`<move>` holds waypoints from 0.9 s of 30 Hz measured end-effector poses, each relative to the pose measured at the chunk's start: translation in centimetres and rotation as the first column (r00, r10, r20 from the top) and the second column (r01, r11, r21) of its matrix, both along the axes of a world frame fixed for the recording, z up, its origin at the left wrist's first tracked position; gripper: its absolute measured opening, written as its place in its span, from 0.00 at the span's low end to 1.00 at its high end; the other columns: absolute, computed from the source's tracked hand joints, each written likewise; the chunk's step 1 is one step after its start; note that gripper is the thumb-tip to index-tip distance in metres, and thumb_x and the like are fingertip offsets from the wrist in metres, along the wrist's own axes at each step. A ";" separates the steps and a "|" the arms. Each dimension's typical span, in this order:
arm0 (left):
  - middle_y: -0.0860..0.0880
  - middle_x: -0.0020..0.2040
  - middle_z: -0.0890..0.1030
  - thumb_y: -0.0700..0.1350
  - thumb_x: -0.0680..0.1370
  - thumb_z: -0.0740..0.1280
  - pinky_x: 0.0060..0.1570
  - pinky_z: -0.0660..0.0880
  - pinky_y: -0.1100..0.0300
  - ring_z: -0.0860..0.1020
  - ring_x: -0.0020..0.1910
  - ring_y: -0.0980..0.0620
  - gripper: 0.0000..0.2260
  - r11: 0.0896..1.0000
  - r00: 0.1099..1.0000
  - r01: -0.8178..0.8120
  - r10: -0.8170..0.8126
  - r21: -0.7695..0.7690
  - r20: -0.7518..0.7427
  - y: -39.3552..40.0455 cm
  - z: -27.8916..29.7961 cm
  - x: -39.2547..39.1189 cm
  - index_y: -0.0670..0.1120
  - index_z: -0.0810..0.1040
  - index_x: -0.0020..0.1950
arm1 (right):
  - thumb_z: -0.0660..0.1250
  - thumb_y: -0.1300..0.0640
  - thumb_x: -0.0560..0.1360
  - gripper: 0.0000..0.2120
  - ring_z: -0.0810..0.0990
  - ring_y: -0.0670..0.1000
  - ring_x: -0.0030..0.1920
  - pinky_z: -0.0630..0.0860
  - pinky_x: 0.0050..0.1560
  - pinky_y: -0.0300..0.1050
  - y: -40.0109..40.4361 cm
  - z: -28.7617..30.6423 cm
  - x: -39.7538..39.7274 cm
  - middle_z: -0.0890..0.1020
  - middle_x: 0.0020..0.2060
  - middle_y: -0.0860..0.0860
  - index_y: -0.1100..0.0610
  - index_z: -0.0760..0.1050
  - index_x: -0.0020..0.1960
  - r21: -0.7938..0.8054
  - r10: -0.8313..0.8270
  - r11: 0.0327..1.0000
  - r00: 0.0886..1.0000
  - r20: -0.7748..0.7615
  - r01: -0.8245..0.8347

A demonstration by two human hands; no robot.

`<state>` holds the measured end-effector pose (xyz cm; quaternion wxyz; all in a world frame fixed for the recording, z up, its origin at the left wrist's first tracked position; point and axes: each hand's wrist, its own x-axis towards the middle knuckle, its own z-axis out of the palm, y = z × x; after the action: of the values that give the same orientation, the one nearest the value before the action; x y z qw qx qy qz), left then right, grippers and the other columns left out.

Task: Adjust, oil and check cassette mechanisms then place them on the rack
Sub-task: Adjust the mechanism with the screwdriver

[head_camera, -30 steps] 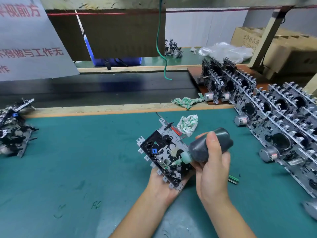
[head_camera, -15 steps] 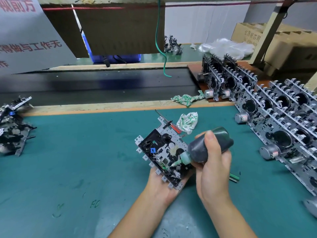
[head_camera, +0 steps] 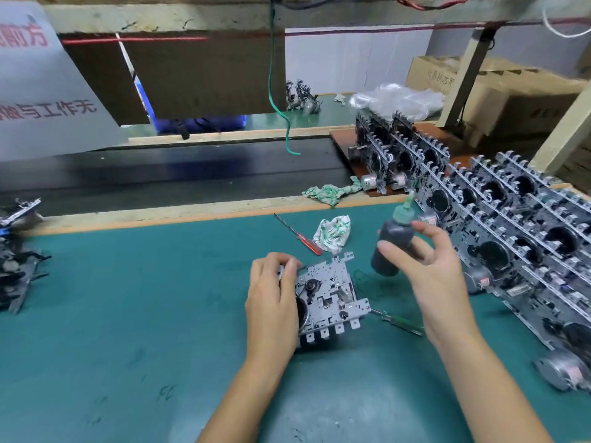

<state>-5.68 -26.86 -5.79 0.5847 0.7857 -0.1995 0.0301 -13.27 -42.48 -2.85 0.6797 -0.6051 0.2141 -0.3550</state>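
Note:
A grey metal cassette mechanism [head_camera: 332, 298] lies on the green mat, its plate side up. My left hand [head_camera: 273, 298] grips its left edge, fingers curled over the top corner. My right hand [head_camera: 428, 270] holds a dark oil bottle [head_camera: 391, 244] upright to the right of the mechanism, its green nozzle pointing up and away. The rack [head_camera: 499, 219] of finished mechanisms runs along the right side of the bench.
A red-handled screwdriver [head_camera: 299, 235] and a crumpled rag [head_camera: 332, 233] lie behind the mechanism. A green-handled tool [head_camera: 403, 321] lies under my right wrist. A heap of mechanisms [head_camera: 16, 260] sits at the left edge. A black conveyor belt [head_camera: 179, 174] runs behind the mat.
My left hand turned the mechanism over and lowered it to the mat. My right hand lifted the oil bottle away from it and tipped it upright to the right.

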 end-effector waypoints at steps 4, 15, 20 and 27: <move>0.56 0.50 0.75 0.47 0.80 0.62 0.50 0.67 0.58 0.73 0.49 0.55 0.07 0.979 0.986 0.008 -0.042 0.203 0.164 -0.3 -0.4 -0.9 0.50 0.73 0.57 | 0.73 0.69 0.69 0.18 0.78 0.34 0.44 0.72 0.43 0.24 -1.9 -2.0 0.9 0.80 0.47 0.46 0.52 0.71 0.51 -0.180 0.046 0.980 0.976 -0.213 -0.086; 0.56 0.46 0.81 0.49 0.70 0.75 0.46 0.72 0.68 0.78 0.48 0.59 0.13 0.958 0.967 0.172 -0.120 0.229 -0.223 0.9 0.0 0.9 0.51 0.79 0.53 | 0.74 0.48 0.66 0.20 0.76 0.39 0.45 0.71 0.48 0.32 0.4 -0.1 -2.2 0.77 0.44 0.37 0.40 0.69 0.54 -0.635 0.074 0.761 0.990 -0.120 -0.134; 0.53 0.42 0.84 0.45 0.69 0.76 0.50 0.76 0.59 0.79 0.41 0.59 0.10 0.943 0.928 0.293 -0.240 0.160 -0.283 1.8 0.3 1.3 0.48 0.82 0.49 | 0.70 0.29 0.59 0.61 0.43 0.41 0.74 0.36 0.73 0.37 1.3 -0.6 -1.6 0.47 0.74 0.39 0.50 0.41 0.77 -0.598 -0.045 0.049 0.596 -0.802 -0.800; 0.57 0.43 0.84 0.49 0.66 0.78 0.48 0.75 0.67 0.80 0.44 0.64 0.13 0.918 0.924 0.356 -0.318 0.177 -0.210 2.9 0.5 1.0 0.53 0.82 0.49 | 0.73 0.35 0.58 0.44 0.74 0.52 0.59 0.73 0.56 0.47 2.6 0.0 -0.9 0.74 0.59 0.47 0.53 0.63 0.67 -0.628 -0.146 -0.003 0.622 -0.769 -0.778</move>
<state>-4.69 -23.95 -5.24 0.5094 0.7966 -0.2818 -0.1627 -14.15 -39.83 -2.86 0.0339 -0.9988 -0.0206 0.0281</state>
